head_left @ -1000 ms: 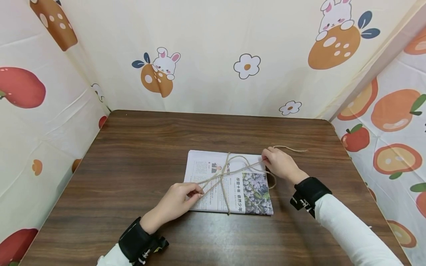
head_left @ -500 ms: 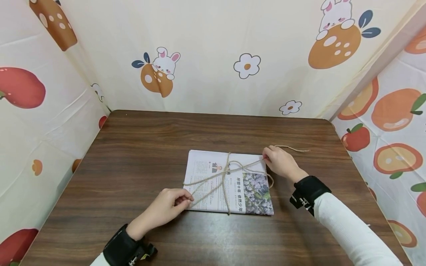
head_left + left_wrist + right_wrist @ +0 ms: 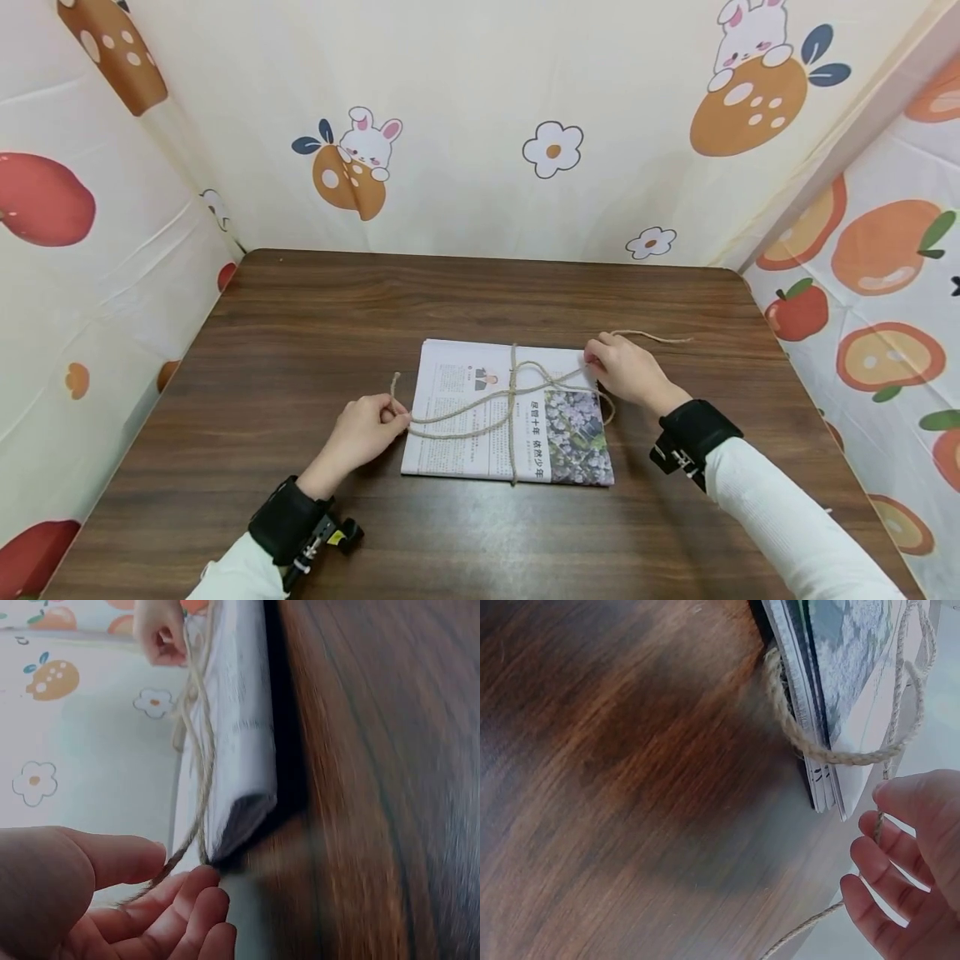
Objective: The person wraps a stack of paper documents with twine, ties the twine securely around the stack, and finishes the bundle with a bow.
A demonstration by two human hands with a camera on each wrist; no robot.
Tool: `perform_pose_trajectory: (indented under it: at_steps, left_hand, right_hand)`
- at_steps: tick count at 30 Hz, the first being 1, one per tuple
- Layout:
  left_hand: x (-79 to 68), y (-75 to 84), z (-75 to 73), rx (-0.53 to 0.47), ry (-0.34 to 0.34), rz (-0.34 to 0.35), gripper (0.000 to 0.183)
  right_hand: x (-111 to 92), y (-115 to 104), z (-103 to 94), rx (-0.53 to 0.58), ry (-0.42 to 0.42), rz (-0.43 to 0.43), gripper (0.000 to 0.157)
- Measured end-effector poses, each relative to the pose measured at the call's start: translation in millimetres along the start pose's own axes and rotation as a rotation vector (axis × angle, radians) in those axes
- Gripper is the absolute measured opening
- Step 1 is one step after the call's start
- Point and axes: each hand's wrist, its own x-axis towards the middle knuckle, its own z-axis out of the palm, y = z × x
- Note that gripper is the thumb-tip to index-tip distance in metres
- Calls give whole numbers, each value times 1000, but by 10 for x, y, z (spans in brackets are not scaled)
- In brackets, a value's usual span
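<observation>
A folded stack of newspapers point(image 3: 450, 450) lies flat on the wooden table, with jute twine point(image 3: 512, 433) running over its top and crossing near the middle. At its left edge my left hand point(image 3: 365, 433) pinches the twine between thumb and fingers; a short end sticks up beyond them. In the left wrist view two strands of the twine point(image 3: 202, 750) run from these fingers along the paper. My right hand point(image 3: 630, 371) pinches another length by the top right corner, and its tail trails out behind. A slack loop of twine point(image 3: 840, 757) hangs over the stack's right edge in the right wrist view.
The brown wooden table point(image 3: 337, 333) extends around the stack on all sides. A printed cloth wall point(image 3: 465, 192) with rabbits and flowers rises at the back. Fruit-patterned cloth point(image 3: 885, 275) covers the right side, with similar cloth on the left.
My left hand has moved left off the stack, drawing the twine with it, then slightly up. The slack loop on top has become smaller. My right hand has hardly moved.
</observation>
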Motion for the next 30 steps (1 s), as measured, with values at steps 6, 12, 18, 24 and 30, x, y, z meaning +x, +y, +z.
perform_pose_trajectory:
  at_steps: [6,12,18,24,30]
  left_hand:
    - [31,-34,-166,97,80,-30,17]
    - [21,52,-400,172,223,37,21]
    - [-11,289,-444,239,355,179,12]
    - [-51,570,-223,276,317,294,9]
    - [-6,769,139,344,133,350,10]
  right_hand:
    - [7,-8,16,16,3,-23,9]
    - [32,-27,36,35,42,-54,11]
    - [61,-82,51,62,31,-102,13]
    - [83,-133,43,69,-19,-109,13]
    - [99,-162,74,78,-39,-145,14]
